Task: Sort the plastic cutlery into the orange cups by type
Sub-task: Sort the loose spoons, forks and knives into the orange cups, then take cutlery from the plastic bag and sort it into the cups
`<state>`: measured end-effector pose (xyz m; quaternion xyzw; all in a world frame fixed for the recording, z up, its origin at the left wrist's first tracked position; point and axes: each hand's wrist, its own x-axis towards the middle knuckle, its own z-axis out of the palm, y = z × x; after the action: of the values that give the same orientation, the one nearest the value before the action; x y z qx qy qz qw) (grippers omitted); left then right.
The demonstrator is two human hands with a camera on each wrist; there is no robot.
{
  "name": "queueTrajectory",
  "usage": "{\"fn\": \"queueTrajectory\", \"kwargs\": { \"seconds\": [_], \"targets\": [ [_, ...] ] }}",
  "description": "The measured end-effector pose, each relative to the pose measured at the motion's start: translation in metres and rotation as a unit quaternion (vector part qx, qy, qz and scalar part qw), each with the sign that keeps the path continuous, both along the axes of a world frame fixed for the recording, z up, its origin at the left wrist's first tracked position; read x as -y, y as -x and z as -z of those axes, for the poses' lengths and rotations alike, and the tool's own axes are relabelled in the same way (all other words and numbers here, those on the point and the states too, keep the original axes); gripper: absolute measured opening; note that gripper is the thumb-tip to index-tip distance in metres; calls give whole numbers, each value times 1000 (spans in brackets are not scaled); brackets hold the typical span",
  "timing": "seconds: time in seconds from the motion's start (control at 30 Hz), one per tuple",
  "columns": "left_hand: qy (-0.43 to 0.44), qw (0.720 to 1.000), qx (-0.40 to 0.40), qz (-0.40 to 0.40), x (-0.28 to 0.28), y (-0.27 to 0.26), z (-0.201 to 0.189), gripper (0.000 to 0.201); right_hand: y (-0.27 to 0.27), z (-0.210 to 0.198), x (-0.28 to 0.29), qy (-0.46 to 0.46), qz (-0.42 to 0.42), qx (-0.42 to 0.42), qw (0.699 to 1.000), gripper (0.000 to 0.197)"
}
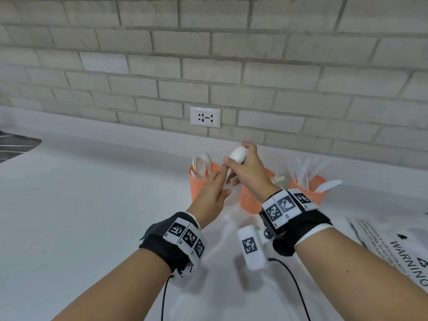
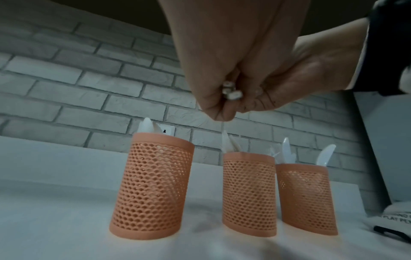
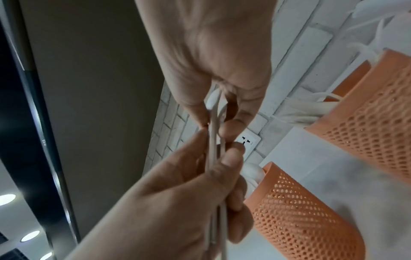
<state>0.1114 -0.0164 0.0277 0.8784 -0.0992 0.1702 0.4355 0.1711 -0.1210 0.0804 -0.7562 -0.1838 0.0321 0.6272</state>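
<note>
Above the white worktop (image 1: 92,216), the right hand (image 1: 249,172) pinches white plastic spoons (image 1: 237,155) at their bowls while the left hand (image 1: 212,193) curls its grip round their handles, beside the left orange mesh cup (image 1: 199,185) of spoons.

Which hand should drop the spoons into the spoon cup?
Probably left. The left hand grips the handles of the spoons and sits right beside the spoon cup. The right hand only pinches the bowls, above the middle cup.
</note>
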Motion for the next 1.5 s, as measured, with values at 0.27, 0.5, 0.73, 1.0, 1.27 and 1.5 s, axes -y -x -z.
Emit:
{"fn": "queueTrajectory", "kwargs": {
  "seconds": [0.27, 0.5, 0.73, 1.0, 1.27, 1.5],
  "targets": [
    [73, 984, 20, -160, -63, -17, -7, 96, -25, -14, -18, -87, 123, 178, 972, 50],
    [21, 980, -133, -149, -81, -39, 15, 106, -33, 23, -49, 36, 99, 216, 971, 50],
    [83, 984, -95, -127, -79, -53, 29, 77, -38, 49, -64, 346, 36, 218, 912, 37],
    [74, 977, 34, -196, -65, -41, 10, 100, 5, 2, -35, 261, 88, 231, 933, 21],
    [95, 981, 163, 44, 62, -1, -21, 7, 37, 0, 99, 225, 317, 204, 898, 16],
    [-116, 945, -75, 295, 198, 29, 13, 15, 67, 48, 290, 437, 396, -49, 806, 26]
  ]
}}
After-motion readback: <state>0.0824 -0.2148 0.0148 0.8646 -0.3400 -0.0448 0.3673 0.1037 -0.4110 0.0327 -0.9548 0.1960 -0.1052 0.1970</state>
